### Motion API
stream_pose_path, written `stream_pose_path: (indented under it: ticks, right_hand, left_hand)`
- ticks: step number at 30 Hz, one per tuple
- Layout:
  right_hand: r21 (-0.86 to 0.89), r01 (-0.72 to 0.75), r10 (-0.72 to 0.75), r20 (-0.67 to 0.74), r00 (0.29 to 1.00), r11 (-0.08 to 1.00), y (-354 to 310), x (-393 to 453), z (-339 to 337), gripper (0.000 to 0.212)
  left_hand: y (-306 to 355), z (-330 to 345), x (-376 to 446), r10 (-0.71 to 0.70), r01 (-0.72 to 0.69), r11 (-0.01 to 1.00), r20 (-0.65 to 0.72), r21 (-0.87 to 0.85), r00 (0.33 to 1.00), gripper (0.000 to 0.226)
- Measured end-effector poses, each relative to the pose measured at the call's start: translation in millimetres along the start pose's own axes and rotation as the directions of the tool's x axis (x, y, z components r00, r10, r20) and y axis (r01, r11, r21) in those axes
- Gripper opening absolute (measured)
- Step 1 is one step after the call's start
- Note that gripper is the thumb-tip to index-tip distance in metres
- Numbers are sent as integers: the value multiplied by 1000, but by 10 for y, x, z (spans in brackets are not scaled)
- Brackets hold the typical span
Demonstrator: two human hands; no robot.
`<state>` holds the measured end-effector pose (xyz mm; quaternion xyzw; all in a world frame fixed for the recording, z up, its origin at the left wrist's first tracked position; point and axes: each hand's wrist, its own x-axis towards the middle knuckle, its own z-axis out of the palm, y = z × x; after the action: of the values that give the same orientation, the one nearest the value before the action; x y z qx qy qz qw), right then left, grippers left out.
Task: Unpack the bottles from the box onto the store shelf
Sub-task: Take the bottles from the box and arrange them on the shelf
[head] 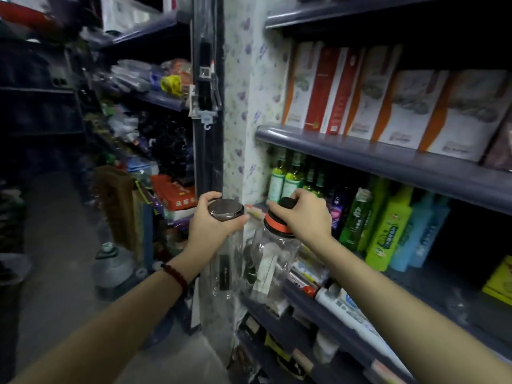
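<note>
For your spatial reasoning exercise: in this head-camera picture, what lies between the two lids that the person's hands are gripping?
In the head view, nothing solid sits between the metal lid and the orange-ringed lid; only the left hand's fingertips and background shelf packaging show in that gap.

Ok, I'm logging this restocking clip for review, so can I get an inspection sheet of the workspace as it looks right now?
Surface: grey store shelf at the right, already crowded along its front edge.
Job's things: two clear bottles held in the air by their tops; the slim bottle has a dark metal lid, the wide bottle a black cap with an orange ring. No box in view.
Clutter: green bottles and coloured detergent bottles on that shelf; boxed goods on the shelf above.
Hands: left hand grips the slim bottle's lid; right hand grips the wide bottle's cap.
Cables: nothing seen.
Surroundings: narrow aisle, packed shelves at the left, a grey jug on the floor.
</note>
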<state>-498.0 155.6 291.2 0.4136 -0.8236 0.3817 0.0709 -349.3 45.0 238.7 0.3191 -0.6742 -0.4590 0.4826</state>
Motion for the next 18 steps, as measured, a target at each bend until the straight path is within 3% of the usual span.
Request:
stream_pose_path:
  ticks: [8,18]
  right_hand:
    - [-48,6,-18,-245,969,999,-72,156,-766,46]
    - [-85,43,-76,-435,897,995,-198,342,-1519,40]
  left_hand:
    - [517,401,186,90,-81,992,102,-93,991,63]
    - [1416,731,407,277,-245,952,178,-181,944,59]
